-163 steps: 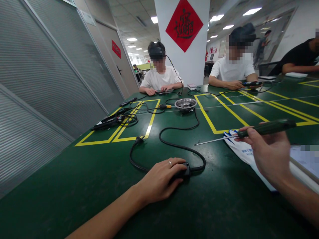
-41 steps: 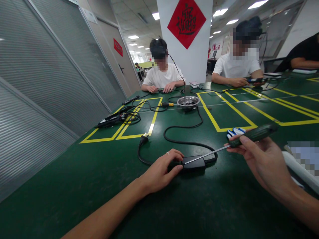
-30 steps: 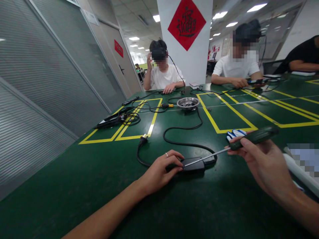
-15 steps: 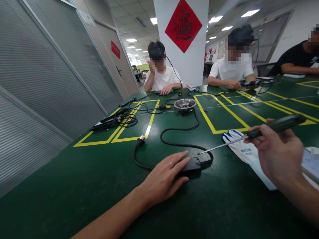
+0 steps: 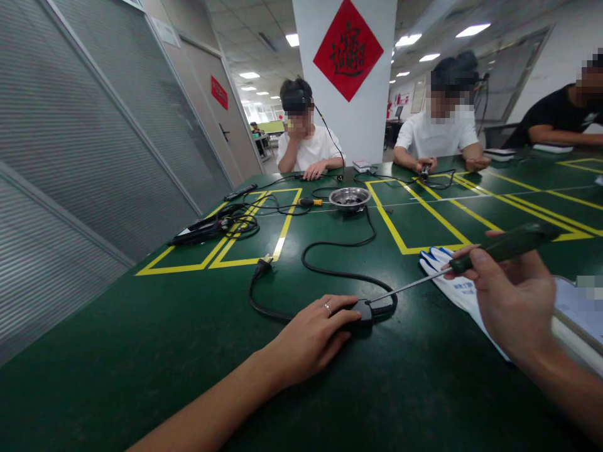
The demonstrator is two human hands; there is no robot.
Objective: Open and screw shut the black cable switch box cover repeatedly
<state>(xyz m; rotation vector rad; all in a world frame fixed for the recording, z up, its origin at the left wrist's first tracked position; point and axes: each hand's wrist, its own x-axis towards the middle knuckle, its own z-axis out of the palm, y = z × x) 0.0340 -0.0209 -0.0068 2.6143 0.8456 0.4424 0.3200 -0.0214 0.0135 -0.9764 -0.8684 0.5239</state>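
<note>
Under my left hand [image 5: 313, 333] a black power adapter [image 5: 366, 312] lies on the green table, gripped between my fingers and thumb; much of it is covered by the hand. From it run a cord ending in a two-pin plug [image 5: 264, 266] and a black cable [image 5: 325, 271] that curves up the table. My right hand [image 5: 511, 295] is closed round the dark green handle of a screwdriver [image 5: 409, 285]. Its shaft slants down to the left, and the tip is at the adapter's right end by the cable; whether it touches I cannot tell.
A white glove [image 5: 459, 289] lies beneath the screwdriver, with a phone-like device [image 5: 581, 307] to the right. Farther off are a metal bowl [image 5: 349, 198] with small dark parts, a yellow-black screwdriver [image 5: 311, 202] and coiled cables [image 5: 221, 226]. Co-workers sit across the table.
My right hand has moved left and slightly down, bringing the screwdriver tip from above the adapter to its end. My left fingers have closed more firmly round the adapter.
</note>
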